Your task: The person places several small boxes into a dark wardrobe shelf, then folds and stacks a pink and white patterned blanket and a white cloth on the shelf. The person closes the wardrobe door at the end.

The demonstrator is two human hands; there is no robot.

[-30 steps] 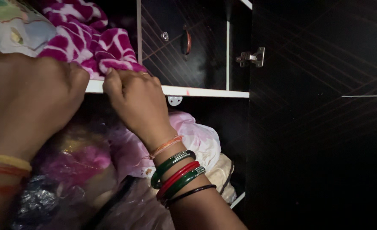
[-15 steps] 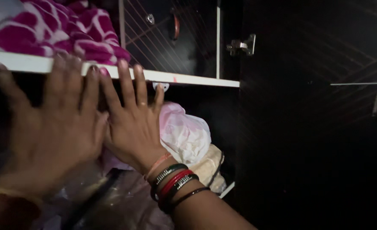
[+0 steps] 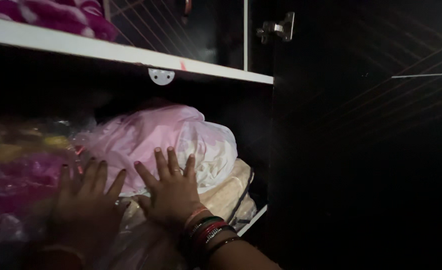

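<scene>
hands have dropped down a level since a moment ago. half a second back both were splayed up against the edge of the white shelf (image 3: 106, 49), right under the pink and white patterned blanket (image 3: 56, 17); a second back they were curled on that blanket's edge. now they're below the shelf, pressed flat on the stuff packed into the lower compartment.

left hand (image 3: 83, 205) is spread wide, fingers fanned, lying on the crinkly clear plastic bags (image 3: 21, 170) with yellow and magenta cloth showing through. it holds nothing, just a flat palm. right hand (image 3: 171, 192) is likewise open, fingers splayed, resting at the lower edge of the pale pink bundle (image 3: 156, 135), with its palm over the cream bag (image 3: 231, 192) underneath. bangles (image 3: 208, 232) in green and red sit on that wrist. no grip on anything either side, both are only pushing or steadying.

my read: the blanket up top is left alone now, and attention has gone to the lower heap, which bulges towards the front of the wardrobe. the pink bundle sits on top of the pile, just under the shelf bracket (image 3: 161, 76), beside the dark open door (image 3: 361, 150).
</scene>
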